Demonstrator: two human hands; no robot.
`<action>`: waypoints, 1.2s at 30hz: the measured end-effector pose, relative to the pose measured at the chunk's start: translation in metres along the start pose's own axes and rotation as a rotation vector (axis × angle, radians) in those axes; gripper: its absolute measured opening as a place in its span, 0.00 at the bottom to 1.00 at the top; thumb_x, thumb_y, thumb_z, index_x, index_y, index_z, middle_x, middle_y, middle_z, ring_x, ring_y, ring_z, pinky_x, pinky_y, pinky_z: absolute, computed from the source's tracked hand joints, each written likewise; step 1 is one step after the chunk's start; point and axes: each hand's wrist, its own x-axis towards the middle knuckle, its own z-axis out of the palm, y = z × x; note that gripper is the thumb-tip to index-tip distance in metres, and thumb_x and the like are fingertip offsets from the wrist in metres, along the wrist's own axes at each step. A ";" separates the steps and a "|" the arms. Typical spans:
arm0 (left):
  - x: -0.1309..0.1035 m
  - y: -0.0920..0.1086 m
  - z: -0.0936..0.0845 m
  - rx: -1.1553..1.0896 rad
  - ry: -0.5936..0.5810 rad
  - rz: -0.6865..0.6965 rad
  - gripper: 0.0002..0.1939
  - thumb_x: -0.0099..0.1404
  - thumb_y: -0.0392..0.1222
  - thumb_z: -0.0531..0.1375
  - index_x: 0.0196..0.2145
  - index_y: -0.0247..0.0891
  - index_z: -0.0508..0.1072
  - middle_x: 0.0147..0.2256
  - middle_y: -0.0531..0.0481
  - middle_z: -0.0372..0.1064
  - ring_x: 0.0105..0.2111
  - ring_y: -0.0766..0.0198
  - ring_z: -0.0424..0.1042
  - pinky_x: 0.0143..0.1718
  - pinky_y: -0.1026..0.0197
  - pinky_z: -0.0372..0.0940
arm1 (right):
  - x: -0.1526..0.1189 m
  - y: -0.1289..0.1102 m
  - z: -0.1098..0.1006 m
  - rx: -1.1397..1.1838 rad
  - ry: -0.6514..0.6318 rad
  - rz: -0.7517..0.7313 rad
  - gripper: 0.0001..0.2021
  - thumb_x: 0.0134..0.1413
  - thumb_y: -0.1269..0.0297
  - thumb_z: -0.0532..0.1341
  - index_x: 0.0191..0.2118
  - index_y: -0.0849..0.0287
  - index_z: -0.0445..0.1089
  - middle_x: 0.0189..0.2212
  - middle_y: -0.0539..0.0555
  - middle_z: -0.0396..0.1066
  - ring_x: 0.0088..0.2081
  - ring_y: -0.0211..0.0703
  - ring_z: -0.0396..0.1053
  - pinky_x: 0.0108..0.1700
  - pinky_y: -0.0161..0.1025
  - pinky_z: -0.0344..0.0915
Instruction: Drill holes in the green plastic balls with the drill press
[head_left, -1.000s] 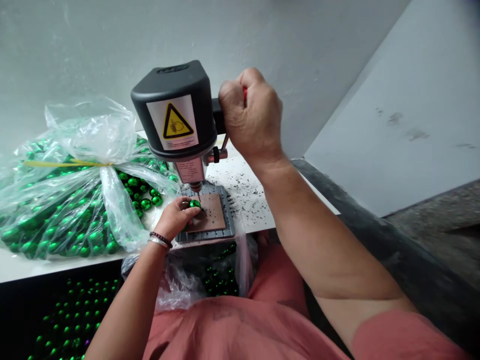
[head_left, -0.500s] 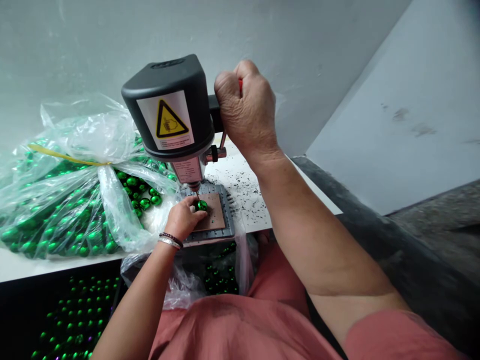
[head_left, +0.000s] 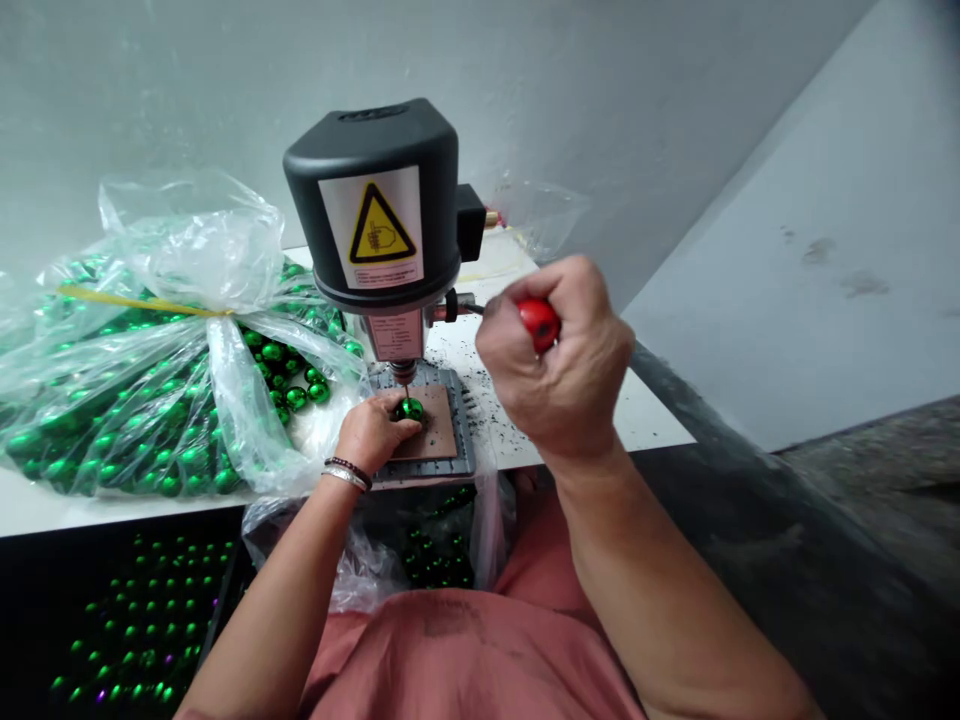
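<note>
A black drill press (head_left: 375,210) with a yellow warning label stands on the white table. Its thin bit meets the top of a shiny green ball (head_left: 410,409). My left hand (head_left: 371,430) pinches that ball between thumb and fingers on a brown board (head_left: 435,430), which lies on the grey ridged base (head_left: 463,440). My right hand (head_left: 562,350) is wrapped round the red knob (head_left: 540,325) of the press's lever, to the right of the drill head.
A clear plastic bag (head_left: 225,390) full of green balls lies left of the press. Dark shavings dot the white table (head_left: 645,410). Below the edge are a dark tray (head_left: 37,600) with rows of green balls and an open plastic bag (head_left: 367,570) holding more.
My right hand has come down and toward me with the lever's red knob, and the bit is lower, at the ball. My left hand keeps its hold on the ball.
</note>
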 end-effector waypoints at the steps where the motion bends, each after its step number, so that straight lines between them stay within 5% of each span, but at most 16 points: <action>1: 0.000 0.000 0.000 0.001 -0.002 0.005 0.17 0.52 0.48 0.60 0.41 0.42 0.74 0.38 0.50 0.73 0.37 0.60 0.70 0.37 0.63 0.61 | -0.007 0.000 -0.001 -0.041 0.004 -0.017 0.04 0.47 0.69 0.54 0.25 0.58 0.57 0.18 0.44 0.54 0.19 0.27 0.49 0.24 0.31 0.53; 24: -0.005 0.000 0.000 0.071 0.005 -0.022 0.16 0.53 0.49 0.59 0.39 0.44 0.74 0.35 0.50 0.74 0.33 0.61 0.70 0.31 0.64 0.58 | -0.063 0.023 0.015 0.025 0.068 -0.089 0.07 0.47 0.73 0.52 0.33 0.55 0.57 0.23 0.47 0.58 0.24 0.32 0.58 0.26 0.34 0.57; 28: -0.004 -0.002 0.003 0.045 0.035 -0.012 0.16 0.53 0.50 0.59 0.39 0.44 0.74 0.35 0.50 0.74 0.33 0.61 0.70 0.31 0.64 0.59 | -0.029 0.009 0.013 -0.032 0.119 -0.028 0.03 0.51 0.68 0.51 0.29 0.55 0.57 0.20 0.46 0.56 0.23 0.32 0.56 0.26 0.34 0.55; 34: -0.020 0.000 -0.003 -0.038 0.069 -0.008 0.18 0.52 0.46 0.60 0.41 0.40 0.74 0.34 0.49 0.73 0.31 0.63 0.69 0.33 0.64 0.61 | 0.043 -0.003 0.014 -0.061 -0.062 0.152 0.11 0.54 0.64 0.50 0.22 0.57 0.51 0.18 0.46 0.50 0.21 0.31 0.49 0.28 0.34 0.50; 36: -0.032 0.000 -0.010 -0.157 -0.029 0.026 0.19 0.52 0.46 0.60 0.42 0.41 0.73 0.34 0.50 0.73 0.31 0.64 0.69 0.34 0.63 0.62 | 0.052 -0.002 0.016 -0.052 -0.103 0.206 0.13 0.54 0.63 0.50 0.21 0.57 0.50 0.17 0.46 0.49 0.22 0.31 0.47 0.27 0.35 0.48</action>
